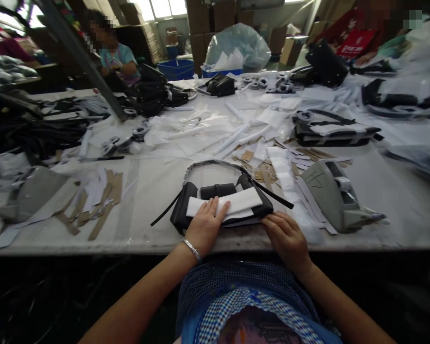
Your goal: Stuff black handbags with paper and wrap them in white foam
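Two hands at a crowded worktable, both on a small black bag (pixel 215 203) lying flat near the front edge of the table (pixel 157 181). Left hand (pixel 205 227), bracelet (pixel 191 248) at the wrist, spread palm-down with fingers extended over a white paper strip (pixel 236 203) laid across the bag's top, apparently pressing it flat so it stays put. Right hand (pixel 288 239) curled at the bag's near right corner, fingertips against its edge, seemingly steadying it; whether anything is pinched between those fingers, impossible to tell. Neither hand closed around anything visible. Bag's curved handle (pixel 215 165) arching away toward the table's middle, a thin black strap (pixel 274 196) trailing off to the right.

Just right of the bag, a grey tape dispenser (pixel 335 193), placed within easy reach. Between the two, a loose run of white paper slips (pixel 283 172). Left of the bag, brown cardboard strips (pixel 96 205) scattered beside a grey folded piece (pixel 32 193). Farther back, white scraps (pixel 208 129) littering the centre, a finished-looking black bag (pixel 331 131) to the right, more black bags (pixel 154 93) piled near a seated co-worker (pixel 116 59) in a light blue top. Clear plastic sack (pixel 238 45) and cartons (pixel 211 19) behind.
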A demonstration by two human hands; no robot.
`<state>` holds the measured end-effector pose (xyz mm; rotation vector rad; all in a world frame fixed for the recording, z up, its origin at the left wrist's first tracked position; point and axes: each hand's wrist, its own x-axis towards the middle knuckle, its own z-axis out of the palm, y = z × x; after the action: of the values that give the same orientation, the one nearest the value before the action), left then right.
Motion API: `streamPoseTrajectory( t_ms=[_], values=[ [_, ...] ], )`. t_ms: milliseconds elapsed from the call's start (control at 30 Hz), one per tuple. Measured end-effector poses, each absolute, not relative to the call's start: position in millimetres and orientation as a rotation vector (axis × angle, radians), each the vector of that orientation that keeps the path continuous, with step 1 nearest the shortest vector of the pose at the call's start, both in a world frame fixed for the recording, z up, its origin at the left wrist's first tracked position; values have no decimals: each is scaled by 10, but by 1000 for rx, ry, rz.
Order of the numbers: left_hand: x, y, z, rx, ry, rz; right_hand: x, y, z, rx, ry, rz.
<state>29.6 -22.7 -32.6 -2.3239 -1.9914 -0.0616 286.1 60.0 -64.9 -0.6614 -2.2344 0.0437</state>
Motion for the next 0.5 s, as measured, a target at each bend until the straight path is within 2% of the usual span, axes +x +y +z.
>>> streamPoseTrajectory(
  t_ms=[300,500],
  values=[
    [300,-217,-256,-2381,-2101,-147,2783,683,-865,-636,-2177,59],
    [311,-229,-356,-2333,-2052,-175,2793,573,-685,-634,-2197,43]
  ],
)
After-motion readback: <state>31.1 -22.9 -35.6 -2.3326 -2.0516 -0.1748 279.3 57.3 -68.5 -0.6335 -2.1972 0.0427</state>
